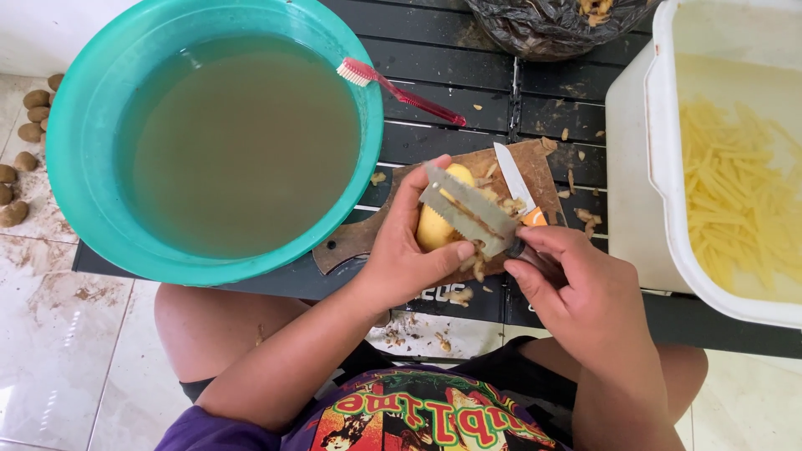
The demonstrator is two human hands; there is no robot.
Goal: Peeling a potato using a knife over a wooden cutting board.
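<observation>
Potato (436, 225) half-peeled, sitting over brown board (535, 167) on counter (434, 92). Am clamping it in left hand (409, 250); right hand (576, 292) gripping peeler (468, 213), blade lying across it. Peeling step underway, judging. Next stroke calling for turning unpeeled side up.

Glossy teal plastic basin (83, 159), dull metal peeler blade (468, 213), worn wooden board (535, 163)

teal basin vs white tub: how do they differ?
The teal basin is round and holds murky brown water; the white tub is straight-sided and holds pale cut potato sticks. A red toothbrush rests across the teal basin's rim; nothing rests on the white tub's. Both stand on the dark slatted table.
</observation>
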